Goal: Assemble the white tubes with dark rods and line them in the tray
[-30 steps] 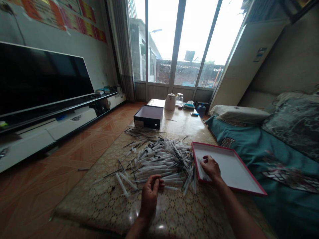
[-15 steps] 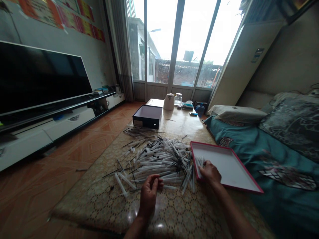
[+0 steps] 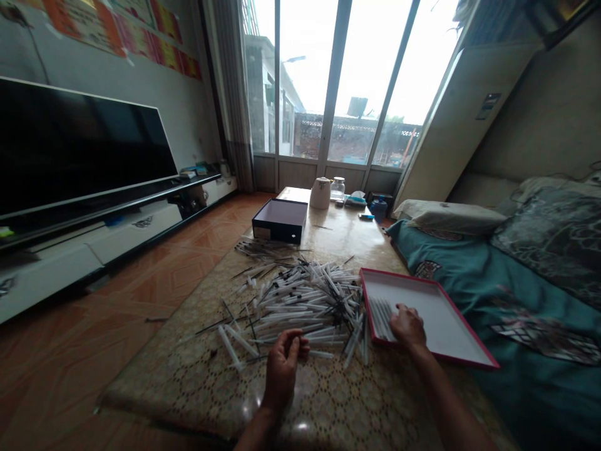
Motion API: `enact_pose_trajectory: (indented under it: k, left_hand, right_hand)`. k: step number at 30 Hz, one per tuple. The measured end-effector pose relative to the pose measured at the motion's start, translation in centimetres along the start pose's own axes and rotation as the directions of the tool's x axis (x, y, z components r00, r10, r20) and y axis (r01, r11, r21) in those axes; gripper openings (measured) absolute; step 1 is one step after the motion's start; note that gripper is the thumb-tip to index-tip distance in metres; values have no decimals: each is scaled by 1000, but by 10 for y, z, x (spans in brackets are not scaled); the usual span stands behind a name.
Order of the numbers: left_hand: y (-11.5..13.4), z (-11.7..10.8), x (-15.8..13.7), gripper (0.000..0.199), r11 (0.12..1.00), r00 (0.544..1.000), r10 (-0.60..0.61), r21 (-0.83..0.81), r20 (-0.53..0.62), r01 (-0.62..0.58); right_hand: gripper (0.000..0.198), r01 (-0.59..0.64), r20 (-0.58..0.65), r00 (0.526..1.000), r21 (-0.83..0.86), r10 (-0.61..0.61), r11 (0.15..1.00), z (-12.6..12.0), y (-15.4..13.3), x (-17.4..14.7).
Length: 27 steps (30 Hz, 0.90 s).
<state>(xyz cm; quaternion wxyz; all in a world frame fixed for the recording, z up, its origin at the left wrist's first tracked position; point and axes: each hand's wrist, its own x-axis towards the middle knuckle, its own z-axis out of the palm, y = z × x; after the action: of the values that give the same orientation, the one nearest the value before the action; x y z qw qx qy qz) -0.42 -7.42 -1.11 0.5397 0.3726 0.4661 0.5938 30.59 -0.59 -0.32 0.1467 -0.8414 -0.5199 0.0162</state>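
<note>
Lower right, my right grip sits beside translucent tubes in the red-rimmed tray; lower centre, my left grip curls; I can't tell if either is clamped

Pale daylight floods in through the tall window! Left of the window, a grey curtain, then a big black television above a white cabinet; nearer than the window, orange floor tiles; right of the window, a teal-covered sofa.

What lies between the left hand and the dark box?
A heap of white tubes, with dark sticks mixed in, lies on the table between the left hand and the dark box, in the head view.
</note>
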Motion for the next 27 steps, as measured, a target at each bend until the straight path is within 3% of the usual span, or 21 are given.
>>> enact_pose_trajectory:
  k: [7, 12, 16, 18, 21, 24, 27]
  left_hand:
    - [-5, -1, -1, 30, 1000, 1000, 26, 3, 9, -27]
    - [-5, 0, -5, 27, 999, 999, 31, 31, 20, -31]
    - [6, 3, -14, 23, 992, 981, 25, 119, 192, -48]
    - [16, 4, -16, 21, 977, 952, 11, 200, 307, -76]
    - [29, 0, -11, 14, 888, 921, 59, 402, 384, -224]
    - [32, -10, 3, 14, 723, 917, 159, 590, 366, -361]
    - [29, -18, 19, 19, 555, 908, 237, 718, 346, -419]
  right_hand:
    - [32, 73, 40, 996, 22, -74, 997, 17, 5, -9]
    - [33, 77, -36, 997, 76, -74, 994, 14, -5, -12]
    - [31, 139, -118, 986, 161, -121, 977, 11, -26, -36]
    - [26, 232, -139, 970, 296, -199, 926, 15, -42, -57]
    - [21, 341, -206, 938, 380, -280, 860, 27, -65, -88]
    - [20, 439, -337, 887, 405, -316, 802, 41, -79, -106]
    - [19, 498, -423, 842, 367, -335, 786, 49, -83, -112]
